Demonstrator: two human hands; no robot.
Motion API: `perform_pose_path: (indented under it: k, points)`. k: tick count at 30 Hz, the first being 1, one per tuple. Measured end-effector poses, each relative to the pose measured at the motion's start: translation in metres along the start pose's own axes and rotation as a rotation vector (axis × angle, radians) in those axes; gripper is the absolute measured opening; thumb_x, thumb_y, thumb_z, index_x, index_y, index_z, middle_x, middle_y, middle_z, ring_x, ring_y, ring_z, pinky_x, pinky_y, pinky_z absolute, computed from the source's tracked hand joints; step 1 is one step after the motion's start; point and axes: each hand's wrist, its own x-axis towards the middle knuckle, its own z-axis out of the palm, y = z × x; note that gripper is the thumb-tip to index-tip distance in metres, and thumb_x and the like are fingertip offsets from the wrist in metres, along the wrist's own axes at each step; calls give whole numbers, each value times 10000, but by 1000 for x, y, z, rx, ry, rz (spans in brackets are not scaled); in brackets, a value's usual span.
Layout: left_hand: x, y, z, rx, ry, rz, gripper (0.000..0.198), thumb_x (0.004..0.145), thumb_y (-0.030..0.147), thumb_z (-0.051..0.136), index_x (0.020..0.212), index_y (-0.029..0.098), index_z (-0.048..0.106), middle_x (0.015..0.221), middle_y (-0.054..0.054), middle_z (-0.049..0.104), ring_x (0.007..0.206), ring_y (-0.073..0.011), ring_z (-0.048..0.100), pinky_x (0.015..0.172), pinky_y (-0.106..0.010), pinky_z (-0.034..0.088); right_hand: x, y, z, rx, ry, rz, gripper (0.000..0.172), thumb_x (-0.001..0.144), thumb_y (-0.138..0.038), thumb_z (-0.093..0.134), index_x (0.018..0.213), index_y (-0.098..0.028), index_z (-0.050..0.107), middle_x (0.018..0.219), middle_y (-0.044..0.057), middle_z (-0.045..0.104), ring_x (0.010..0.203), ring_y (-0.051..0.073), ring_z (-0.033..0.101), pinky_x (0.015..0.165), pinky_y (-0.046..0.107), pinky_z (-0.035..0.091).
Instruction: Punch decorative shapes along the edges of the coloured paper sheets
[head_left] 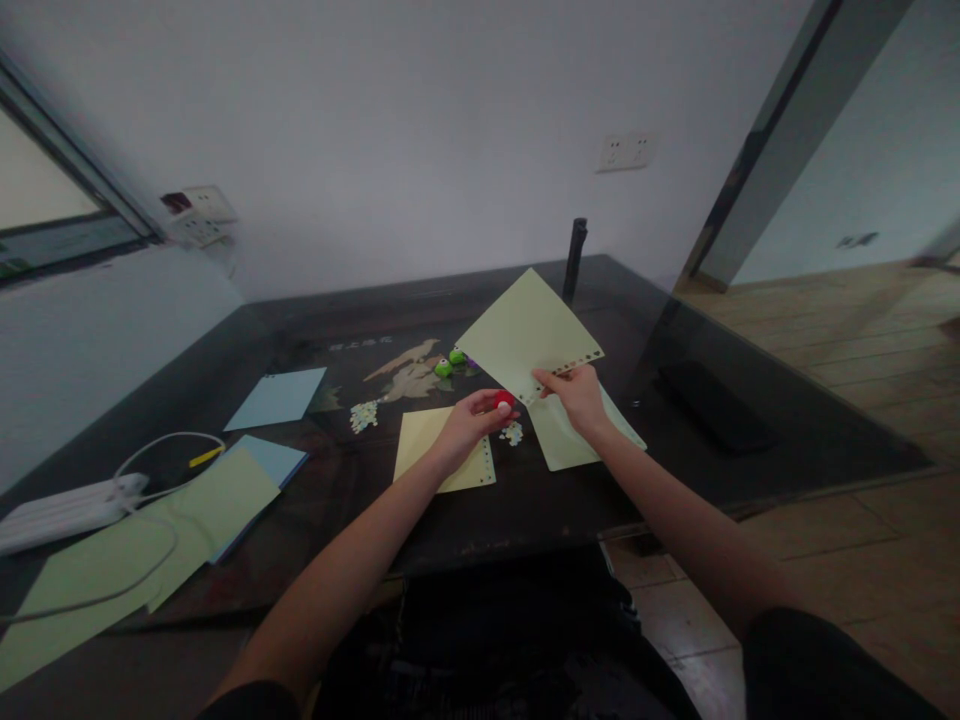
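Observation:
My left hand [480, 418] is closed round a small red and white object [503, 402], near the lower corner of a pale green sheet. That sheet [529, 335] is raised and tilted, with a row of punched shapes along its lower right edge. My right hand [571, 392] pinches it by this edge. Below my left hand, a yellow sheet [420, 440] with punched holes lies on the dark table. Another pale green sheet [559, 440] lies under my right hand. Small paper bits [512, 434] are heaped between the two lying sheets.
More paper bits [364, 416] and green objects [444, 368] lie further back. At the left are a blue sheet [276, 398], overlapping green sheets [202, 500] and a white power strip [67, 512] with a cable. A black flat object [712, 405] sits at the right.

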Motion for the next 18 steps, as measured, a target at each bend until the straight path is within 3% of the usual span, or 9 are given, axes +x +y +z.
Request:
perform_pose_path:
  k: [8, 14, 18]
  points:
    - [-2, 2, 2, 30, -8, 5, 336, 699, 279, 766, 955, 125, 614, 946, -92, 680, 839, -174, 676, 828, -336, 504, -3, -7, 1, -27, -29, -27, 241, 615, -365, 730, 637, -139, 648, 634, 55, 677, 508, 145, 584, 493, 266, 504]
    - [-2, 2, 3, 37, 30, -30, 314, 662, 292, 789, 871, 136, 614, 895, -60, 678, 665, -120, 647, 735, -305, 517, -4, -3, 3, 3, -87, -29, 281, 611, -392, 740, 687, -134, 656, 664, 59, 681, 503, 142, 587, 495, 271, 500]
    - [-1, -1, 4, 41, 48, -25, 293, 657, 289, 792, 829, 124, 623, 833, -59, 678, 656, -120, 634, 725, -303, 512, -6, -6, 5, 28, -136, -19, 296, 588, -399, 759, 672, -144, 635, 649, 48, 671, 494, 129, 568, 493, 264, 494]
